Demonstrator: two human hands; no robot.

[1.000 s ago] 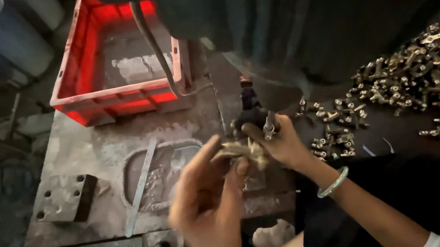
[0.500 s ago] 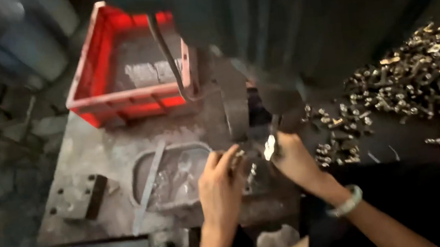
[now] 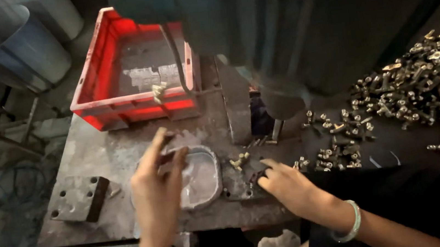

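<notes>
My left hand (image 3: 158, 188) is lifted over the steel work plate (image 3: 96, 154) with its fingers spread and nothing in it. A small brass fitting (image 3: 159, 92) is in the air in front of the near wall of the red plastic crate (image 3: 118, 104). My right hand (image 3: 288, 187), with a pale green bangle on the wrist, lies palm down on the plate. Its fingertips are beside a small dark fixture (image 3: 255, 177). Another brass fitting (image 3: 240, 161) lies just left of that hand, below the press head (image 3: 284, 102).
A heap of brass fittings (image 3: 420, 89) covers the bench on the right, with a smaller cluster (image 3: 340, 157) nearer my right hand. A shallow oval recess (image 3: 201, 178) is in the plate. A drilled steel block (image 3: 79, 199) sits at the plate's left corner. Grey cylinders (image 3: 18, 47) stand at the far left.
Both hands were together under the press head on a brass fitting. My left hand has swung left and opened, a fitting now flies toward the crate, and my right hand has dropped onto the plate.
</notes>
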